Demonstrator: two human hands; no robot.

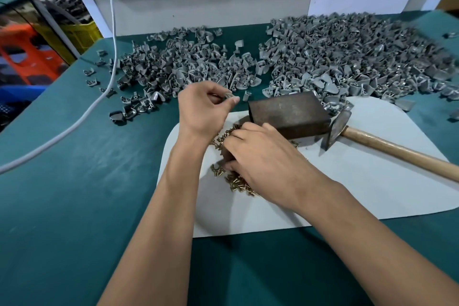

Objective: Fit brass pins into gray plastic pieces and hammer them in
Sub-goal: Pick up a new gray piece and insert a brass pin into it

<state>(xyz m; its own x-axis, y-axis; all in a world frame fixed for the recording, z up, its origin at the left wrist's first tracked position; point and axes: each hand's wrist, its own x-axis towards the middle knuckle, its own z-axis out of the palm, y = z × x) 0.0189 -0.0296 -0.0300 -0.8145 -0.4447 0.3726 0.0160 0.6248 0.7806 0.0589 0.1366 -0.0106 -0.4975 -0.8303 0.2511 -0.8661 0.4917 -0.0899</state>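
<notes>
I judge that the step in hand is to pick one brass pin and fit it into the gray plastic piece (228,95) that my left hand (202,107) holds up above the far edge of the white mat (360,194). The left fingers (233,100) are curled and pinch this small piece between thumb and fingertips, with the wrist bent so that the piece faces toward my right. My right hand (263,156) lies palm down over the heap of brass pins (236,182), which is on the left part of the mat, near the middle of the counter (74,194). Its fingers are bent down into the pins, but I cannot tell whether they already grip one, because the hand covers them. To do this well, I think I should take only one pin, turn it so the thin end goes first, and bring it to the hole while the left hand keeps the piece steady and low. The hammer (335,129) lies on the mat just beside my right hand, its head resting against the dark metal block (288,113), handle pointing to the right edge. Two big heaps of gray pieces (347,57) spread along the far edge of the counter. A white cable (113,32) runs down along the left side.
</notes>
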